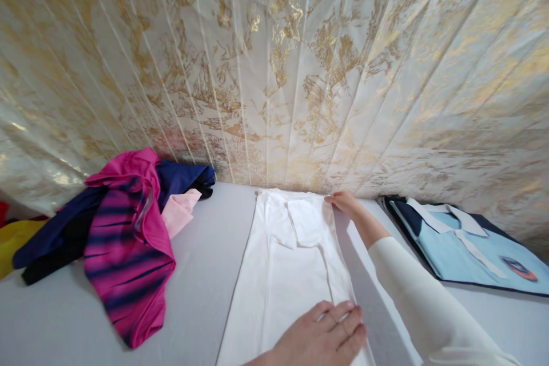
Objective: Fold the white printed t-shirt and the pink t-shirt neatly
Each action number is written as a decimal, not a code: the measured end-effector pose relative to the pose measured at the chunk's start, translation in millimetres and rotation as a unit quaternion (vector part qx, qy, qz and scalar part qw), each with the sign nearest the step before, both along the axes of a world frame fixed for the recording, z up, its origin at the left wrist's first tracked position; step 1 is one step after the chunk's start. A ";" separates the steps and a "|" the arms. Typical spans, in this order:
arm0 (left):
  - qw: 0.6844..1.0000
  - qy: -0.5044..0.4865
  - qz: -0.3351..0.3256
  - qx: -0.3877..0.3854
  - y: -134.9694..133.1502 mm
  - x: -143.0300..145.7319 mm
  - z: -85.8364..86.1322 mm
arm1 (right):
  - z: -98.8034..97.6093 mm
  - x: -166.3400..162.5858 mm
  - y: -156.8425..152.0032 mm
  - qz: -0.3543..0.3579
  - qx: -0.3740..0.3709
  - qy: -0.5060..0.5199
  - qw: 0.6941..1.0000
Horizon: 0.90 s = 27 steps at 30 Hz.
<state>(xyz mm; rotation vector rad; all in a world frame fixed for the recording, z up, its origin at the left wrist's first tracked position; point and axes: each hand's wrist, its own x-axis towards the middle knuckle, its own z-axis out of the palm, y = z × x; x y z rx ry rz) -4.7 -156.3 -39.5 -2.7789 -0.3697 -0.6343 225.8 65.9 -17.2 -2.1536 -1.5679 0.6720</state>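
A long white garment [295, 274] lies flat on the bed-like surface in front of me, folded into a narrow strip with folded layers showing on top. At its far right corner, my right hand [345, 205] pinches the edge of the cloth between closed fingers. Lower down, my left hand [323, 331] rests palm down on the garment near its right edge, fingers stretched out. The near end of the garment runs out of the picture.
To the left is a loose heap with a pink and navy striped shirt [128, 246], a pale pink cloth [180, 213] and a yellow cloth [19, 240]. Folded light blue polo shirts [467, 251] lie stacked at right. A gold-patterned curtain [274, 68] borders the back.
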 end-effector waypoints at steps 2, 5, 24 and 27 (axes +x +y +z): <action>1.000 -0.009 0.002 0.007 -1.2 -0.2 0.2 | -2.3 -1.2 -0.4 0.002 0.008 -0.008 1.000; 1.000 -0.017 0.000 0.018 -3.5 -0.6 -0.8 | -4.5 -5.1 -3.8 0.003 0.031 -0.037 0.999; 0.983 0.069 0.019 -0.168 -3.3 -35.0 13.8 | -21.5 -61.1 -129.1 0.184 0.226 -0.144 0.946; 0.982 0.067 0.018 -0.173 -4.1 -36.1 10.8 | -25.3 -85.7 -140.4 0.210 0.187 -0.213 0.936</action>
